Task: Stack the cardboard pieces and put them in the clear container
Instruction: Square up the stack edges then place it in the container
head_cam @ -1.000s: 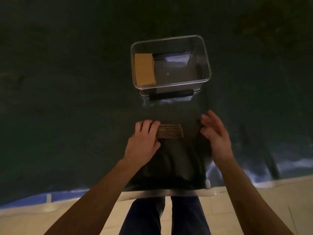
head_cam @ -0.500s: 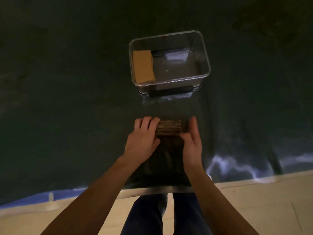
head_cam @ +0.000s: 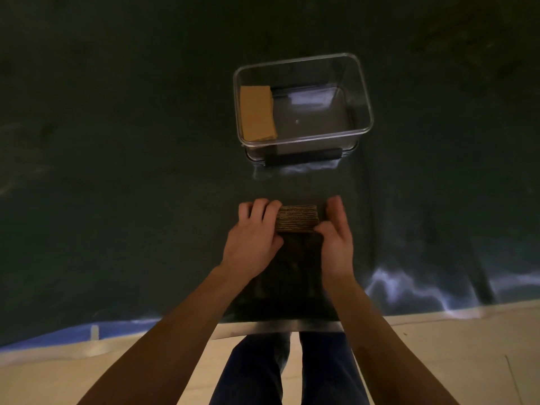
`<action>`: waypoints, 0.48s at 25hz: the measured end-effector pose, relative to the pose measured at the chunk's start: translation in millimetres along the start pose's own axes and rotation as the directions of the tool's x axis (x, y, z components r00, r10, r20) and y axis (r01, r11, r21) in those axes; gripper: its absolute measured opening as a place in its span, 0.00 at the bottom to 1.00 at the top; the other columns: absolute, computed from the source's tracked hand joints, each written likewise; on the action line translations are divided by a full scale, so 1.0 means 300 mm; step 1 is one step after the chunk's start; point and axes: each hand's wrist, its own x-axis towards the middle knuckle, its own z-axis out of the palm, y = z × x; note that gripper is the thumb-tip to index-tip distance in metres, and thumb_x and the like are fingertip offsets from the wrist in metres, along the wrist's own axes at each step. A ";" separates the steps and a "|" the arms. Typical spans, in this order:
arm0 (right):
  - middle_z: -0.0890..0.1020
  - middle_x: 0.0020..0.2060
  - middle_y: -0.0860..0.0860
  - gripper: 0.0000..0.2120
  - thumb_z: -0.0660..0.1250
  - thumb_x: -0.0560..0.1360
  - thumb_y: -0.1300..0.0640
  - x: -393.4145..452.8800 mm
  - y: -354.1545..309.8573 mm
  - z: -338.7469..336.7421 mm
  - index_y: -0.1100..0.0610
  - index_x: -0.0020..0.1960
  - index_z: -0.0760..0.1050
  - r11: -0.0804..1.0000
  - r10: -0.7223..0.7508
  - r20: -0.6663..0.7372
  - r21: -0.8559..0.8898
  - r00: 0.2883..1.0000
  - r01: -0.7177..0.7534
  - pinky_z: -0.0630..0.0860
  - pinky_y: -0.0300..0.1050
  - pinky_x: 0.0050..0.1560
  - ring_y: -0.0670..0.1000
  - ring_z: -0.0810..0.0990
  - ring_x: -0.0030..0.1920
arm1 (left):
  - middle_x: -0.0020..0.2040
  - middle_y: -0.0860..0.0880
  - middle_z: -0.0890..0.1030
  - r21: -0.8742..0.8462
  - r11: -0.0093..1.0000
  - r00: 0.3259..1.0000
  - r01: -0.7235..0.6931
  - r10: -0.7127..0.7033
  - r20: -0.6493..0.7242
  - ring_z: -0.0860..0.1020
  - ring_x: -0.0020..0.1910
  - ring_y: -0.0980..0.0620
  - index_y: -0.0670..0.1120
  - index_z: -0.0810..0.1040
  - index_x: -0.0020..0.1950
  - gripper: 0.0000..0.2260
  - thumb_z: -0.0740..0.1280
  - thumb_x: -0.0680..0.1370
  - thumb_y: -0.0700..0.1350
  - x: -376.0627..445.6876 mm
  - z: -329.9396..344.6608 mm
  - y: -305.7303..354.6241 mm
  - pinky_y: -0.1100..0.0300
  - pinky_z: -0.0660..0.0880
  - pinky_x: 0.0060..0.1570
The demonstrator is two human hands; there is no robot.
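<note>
A stack of brown cardboard pieces (head_cam: 297, 218) rests on the dark sheet, its layered edges facing me. My left hand (head_cam: 253, 235) grips its left end, fingers curled over the top. My right hand (head_cam: 336, 235) presses against its right end, thumb in front and fingers behind. Farther off stands the clear container (head_cam: 366, 112), open at the top. Inside it, against the left wall, lies another tan cardboard stack (head_cam: 257, 113); the container's remaining floor is bare.
A dark green sheet (head_cam: 117, 185) covers the work surface. Its near edge (head_cam: 280, 325) runs just in front of my legs, with pale floor tiles (head_cam: 438, 355) below. A black bar (head_cam: 304, 157) sits at the container's near base.
My right hand came in from the right and closed against the right end of the stack. My left hand stayed on the left end. The stack has kept its place.
</note>
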 end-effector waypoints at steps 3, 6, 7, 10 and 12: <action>0.76 0.63 0.49 0.33 0.58 0.76 0.72 -0.005 0.004 0.004 0.51 0.78 0.59 0.993 0.019 0.122 -0.120 0.992 -0.005 0.74 0.38 0.61 0.43 0.77 0.58 | 0.68 0.47 0.68 0.007 1.000 1.000 0.000 0.000 -0.009 0.66 0.64 0.44 0.48 0.65 0.72 0.28 0.69 0.74 0.49 0.001 -0.001 -0.002 0.53 0.79 0.45; 0.71 0.70 0.48 0.40 0.63 0.73 0.71 0.010 0.006 -0.021 0.49 0.79 0.54 0.959 -0.016 0.180 -0.276 0.983 0.067 0.71 0.49 0.69 0.46 0.75 0.64 | 0.67 0.47 0.68 0.010 1.000 1.000 -0.012 0.012 -0.010 0.65 0.63 0.45 0.48 0.64 0.72 0.28 0.69 0.74 0.49 0.002 -0.001 -0.006 0.54 0.78 0.45; 0.68 0.72 0.45 0.44 0.67 0.72 0.69 0.021 0.000 -0.031 0.47 0.80 0.50 0.923 -0.036 0.215 -0.366 0.976 0.115 0.70 0.49 0.70 0.45 0.73 0.66 | 0.67 0.47 0.68 0.007 1.000 1.000 -0.017 0.017 -0.006 0.65 0.63 0.45 0.48 0.64 0.72 0.28 0.69 0.74 0.49 0.004 -0.003 -0.008 0.54 0.78 0.45; 0.66 0.72 0.42 0.52 0.76 0.67 0.55 0.065 -0.036 -0.038 0.41 0.79 0.47 0.601 -0.127 0.320 -0.728 0.939 0.329 0.71 0.47 0.65 0.44 0.68 0.68 | 0.67 0.46 0.67 -0.001 1.000 1.000 -0.027 0.027 -0.002 0.65 0.64 0.44 0.47 0.64 0.72 0.28 0.68 0.74 0.48 0.006 -0.001 -0.017 0.52 0.79 0.48; 0.69 0.71 0.46 0.46 0.76 0.65 0.48 0.092 -0.048 -0.026 0.42 0.76 0.56 0.290 -0.213 0.414 -0.838 0.885 0.462 0.74 0.55 0.63 0.51 0.70 0.66 | 0.67 0.46 0.67 -0.010 0.999 0.999 -0.036 0.035 -0.005 0.65 0.64 0.44 0.47 0.64 0.72 0.27 0.68 0.75 0.48 0.007 0.002 -0.019 0.51 0.80 0.50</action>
